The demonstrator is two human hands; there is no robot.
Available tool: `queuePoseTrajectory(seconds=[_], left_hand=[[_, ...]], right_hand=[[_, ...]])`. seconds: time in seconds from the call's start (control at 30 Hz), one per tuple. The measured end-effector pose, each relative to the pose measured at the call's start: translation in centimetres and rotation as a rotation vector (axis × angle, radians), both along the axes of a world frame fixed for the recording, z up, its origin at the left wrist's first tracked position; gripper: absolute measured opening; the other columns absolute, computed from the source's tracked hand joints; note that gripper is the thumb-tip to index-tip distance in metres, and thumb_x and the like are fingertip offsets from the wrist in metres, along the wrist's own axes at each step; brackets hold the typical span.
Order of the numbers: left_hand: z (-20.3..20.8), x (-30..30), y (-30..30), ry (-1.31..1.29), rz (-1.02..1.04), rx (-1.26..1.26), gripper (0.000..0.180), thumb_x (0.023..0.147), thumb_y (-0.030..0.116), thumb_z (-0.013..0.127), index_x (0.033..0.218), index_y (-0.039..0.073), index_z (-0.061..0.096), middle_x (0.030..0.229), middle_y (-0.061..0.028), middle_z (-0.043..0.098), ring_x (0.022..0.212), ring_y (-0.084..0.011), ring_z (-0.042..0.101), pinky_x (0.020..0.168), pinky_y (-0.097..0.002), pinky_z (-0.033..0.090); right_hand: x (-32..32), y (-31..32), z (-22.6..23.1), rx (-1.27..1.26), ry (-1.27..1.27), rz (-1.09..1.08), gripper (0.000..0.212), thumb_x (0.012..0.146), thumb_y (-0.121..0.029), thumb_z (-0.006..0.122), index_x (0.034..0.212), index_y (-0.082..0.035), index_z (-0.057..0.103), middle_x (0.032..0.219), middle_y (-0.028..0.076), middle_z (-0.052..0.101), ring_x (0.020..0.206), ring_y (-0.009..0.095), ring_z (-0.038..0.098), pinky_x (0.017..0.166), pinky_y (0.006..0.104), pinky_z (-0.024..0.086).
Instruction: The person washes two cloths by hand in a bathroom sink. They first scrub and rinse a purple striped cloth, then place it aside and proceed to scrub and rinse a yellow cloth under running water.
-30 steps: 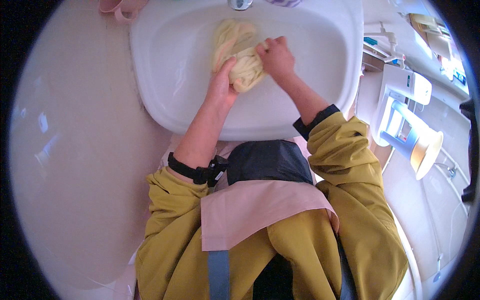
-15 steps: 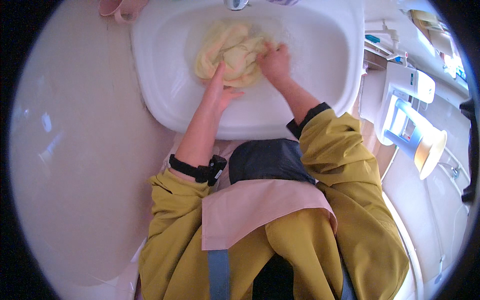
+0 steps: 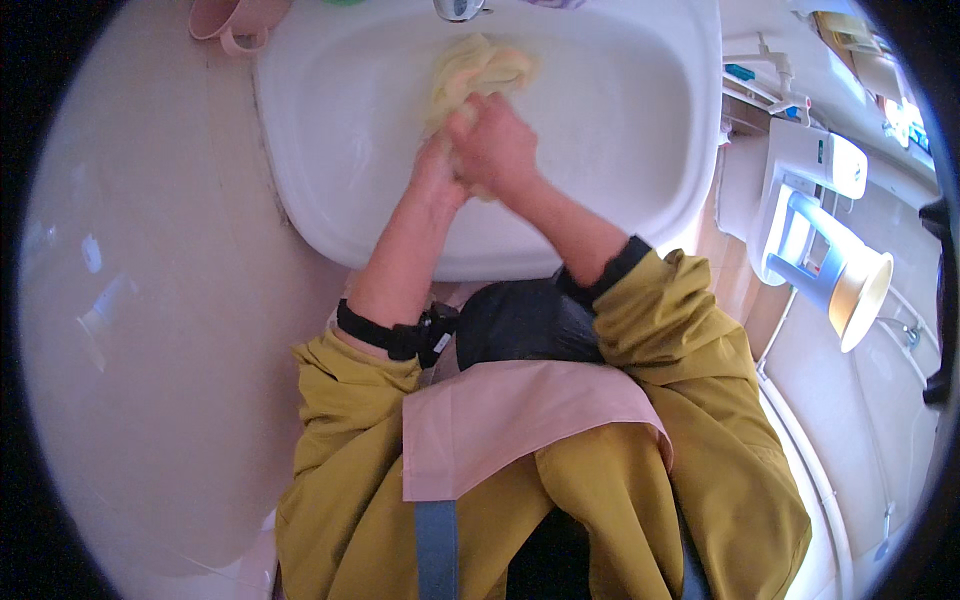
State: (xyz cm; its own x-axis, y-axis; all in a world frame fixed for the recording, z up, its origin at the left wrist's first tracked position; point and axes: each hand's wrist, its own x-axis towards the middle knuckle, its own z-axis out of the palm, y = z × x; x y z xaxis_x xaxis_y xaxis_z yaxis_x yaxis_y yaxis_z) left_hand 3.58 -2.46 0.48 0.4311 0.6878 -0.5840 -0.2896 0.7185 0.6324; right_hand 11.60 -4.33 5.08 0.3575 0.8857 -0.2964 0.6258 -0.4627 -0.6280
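the person's right hand (image 3: 497, 145) is closed into a fist around a pale yellow cloth (image 3: 480, 68), its knuckles turned upward. the left hand (image 3: 436, 172) is curled on the near part of the same cloth, pressed against the right hand, so that the two touch and partly overlap. the cloth lies bunched inside the white washbasin (image 3: 610, 130), its loose far end spread toward the faucet (image 3: 459, 9) and a small bit showing below the hands. the left fingers are mostly hidden behind the right hand, and the stretch of cloth gripped between the palms cannot be seen. the loose end is slightly blurred, so its folds are hard to make out. the upper edge cuts off the faucet, the pink mug (image 3: 240, 20) at left, and a purple-and-white object (image 3: 556, 3) on the basin's far rim, too little of which shows to name.
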Motion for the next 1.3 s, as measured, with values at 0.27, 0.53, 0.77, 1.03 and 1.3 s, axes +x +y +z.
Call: queuePoseTrajectory(seconds=[0.27,0.53,0.77,1.03,1.3], left_hand=[[1.8,-1.4,-1.3,0.167,0.293,-0.289,0.056,0.086,0.019,0.053,0.133,0.008,0.024,0.130,-0.0155,0.036,0.120,-0.0342,0.037,0.098,-0.0514,0.031],[-1.2,-3.8,-2.1,0.292,0.270,-0.359,0.075,0.083,0.028,0.060,0.129,0.017,0.002,0.134,-0.0150,0.024,0.118,-0.0364,0.036,0.093,-0.0617,0.029],[-2.7,-0.9,-0.2,-0.123,0.172,-0.440,0.054,0.085,0.044,0.052,0.126,0.012,0.035,0.118,-0.0140,0.046,0.105,-0.0274,0.050,0.084,-0.0472,0.045],[-1.5,-1.3,0.9,-0.013,0.154,-0.301,0.035,0.088,0.030,0.052,0.114,0.007,0.049,0.097,-0.0079,0.058,0.083,-0.0211,0.059,0.068,-0.0337,0.052],[1.9,-0.5,-1.5,0.577,-0.475,0.850,0.075,0.075,0.015,0.058,0.134,-0.003,0.016,0.115,-0.0218,0.051,0.103,-0.0309,0.053,0.089,-0.0360,0.041]], right_hand=[[10.8,0.0,-8.1,-0.073,-0.532,-0.040,0.037,0.082,-0.036,0.049,0.111,-0.015,0.053,0.115,0.015,0.047,0.101,0.032,0.052,0.078,0.0443,0.046],[9.0,-0.8,-7.7,-0.207,-0.198,0.094,0.027,0.083,-0.020,0.048,0.109,-0.018,0.053,0.117,0.011,0.045,0.099,0.035,0.052,0.077,0.0442,0.047],[0.5,-1.7,-3.9,-0.078,0.299,-0.039,0.030,0.082,-0.023,0.051,0.105,-0.004,0.044,0.088,0.025,0.060,0.085,0.042,0.057,0.073,0.0438,0.045],[0.1,-2.3,0.8,-0.094,0.084,0.216,0.028,0.080,-0.036,0.048,0.096,-0.013,0.054,0.082,0.015,0.063,0.078,0.036,0.060,0.068,0.0466,0.047],[9.0,1.0,-3.0,-0.324,1.016,-0.321,0.046,0.080,-0.031,0.057,0.117,-0.003,0.049,0.097,0.020,0.058,0.096,0.028,0.055,0.083,0.0314,0.043]])
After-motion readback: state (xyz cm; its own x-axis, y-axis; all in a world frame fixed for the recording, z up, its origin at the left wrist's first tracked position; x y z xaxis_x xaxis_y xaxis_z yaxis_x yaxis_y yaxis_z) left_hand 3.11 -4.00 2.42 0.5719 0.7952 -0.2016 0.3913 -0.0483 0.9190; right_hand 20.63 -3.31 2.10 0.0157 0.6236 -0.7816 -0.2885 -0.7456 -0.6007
